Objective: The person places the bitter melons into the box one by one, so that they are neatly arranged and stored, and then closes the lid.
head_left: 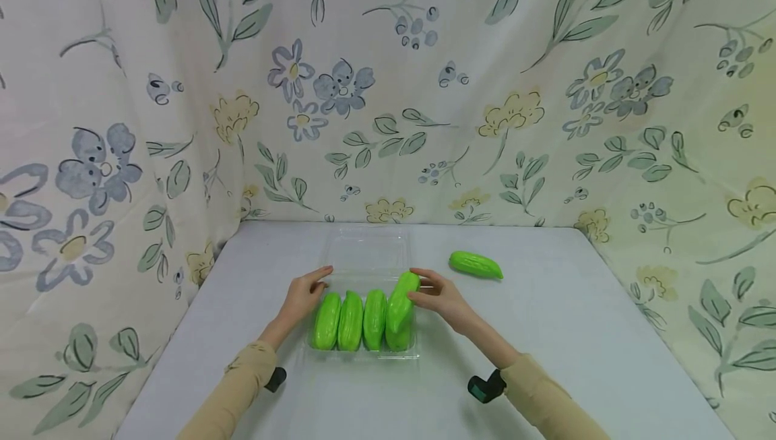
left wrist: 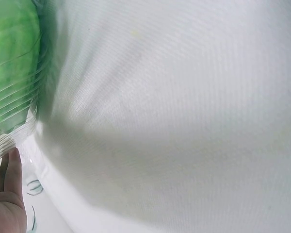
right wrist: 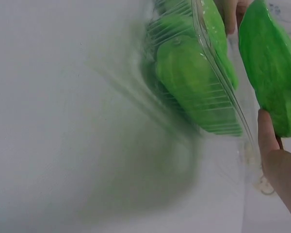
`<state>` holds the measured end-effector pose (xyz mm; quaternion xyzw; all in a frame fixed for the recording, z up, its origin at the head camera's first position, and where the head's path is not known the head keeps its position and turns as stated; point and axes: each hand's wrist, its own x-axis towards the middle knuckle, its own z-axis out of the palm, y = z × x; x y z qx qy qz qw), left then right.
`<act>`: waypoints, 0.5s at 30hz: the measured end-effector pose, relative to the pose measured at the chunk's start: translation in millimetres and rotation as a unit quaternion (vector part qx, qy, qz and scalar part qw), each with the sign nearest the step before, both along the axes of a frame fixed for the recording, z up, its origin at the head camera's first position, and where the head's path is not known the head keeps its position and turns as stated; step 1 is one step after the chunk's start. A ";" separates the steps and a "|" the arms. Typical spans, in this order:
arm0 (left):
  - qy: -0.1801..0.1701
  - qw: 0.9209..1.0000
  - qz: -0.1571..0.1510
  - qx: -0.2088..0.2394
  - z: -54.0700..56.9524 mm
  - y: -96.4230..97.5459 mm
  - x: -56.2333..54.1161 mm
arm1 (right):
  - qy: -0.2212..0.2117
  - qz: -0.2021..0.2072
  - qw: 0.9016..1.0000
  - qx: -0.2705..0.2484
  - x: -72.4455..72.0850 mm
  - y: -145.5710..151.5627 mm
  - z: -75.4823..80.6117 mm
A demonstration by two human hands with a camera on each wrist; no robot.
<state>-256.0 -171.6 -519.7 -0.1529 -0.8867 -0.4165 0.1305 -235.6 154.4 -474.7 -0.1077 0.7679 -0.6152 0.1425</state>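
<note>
A clear plastic container (head_left: 364,354) stands on the table with its lid (head_left: 368,249) folded back flat. Several green bitter melons (head_left: 350,322) lie side by side inside it. My right hand (head_left: 445,300) pinches another bitter melon (head_left: 400,304) between thumb and fingers. This held melon is tilted over the container's right side, above the rightmost melon there, as the right wrist view also shows. My left hand (head_left: 303,294) is at the container's back left corner, its fairly straight fingers (left wrist: 13,170) touching the clear plastic. One more melon (head_left: 475,265) lies alone to the right.
A white table (head_left: 564,332) carries everything. Floral cloth (head_left: 388,123) hangs behind it and along both sides. Dark wrist cameras (head_left: 487,386) sit under both sleeves.
</note>
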 end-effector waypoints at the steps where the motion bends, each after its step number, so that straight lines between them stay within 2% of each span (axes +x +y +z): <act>1: -0.001 1.000 0.000 -0.001 -0.2 0.0 -0.1 | -0.001 0.003 1.000 -0.003 0.0 -1.3 -0.3; 15: 0.003 1.000 -0.002 -0.002 -0.2 0.3 0.2 | 0.011 0.040 0.999 -0.026 -0.4 -22.1 -1.8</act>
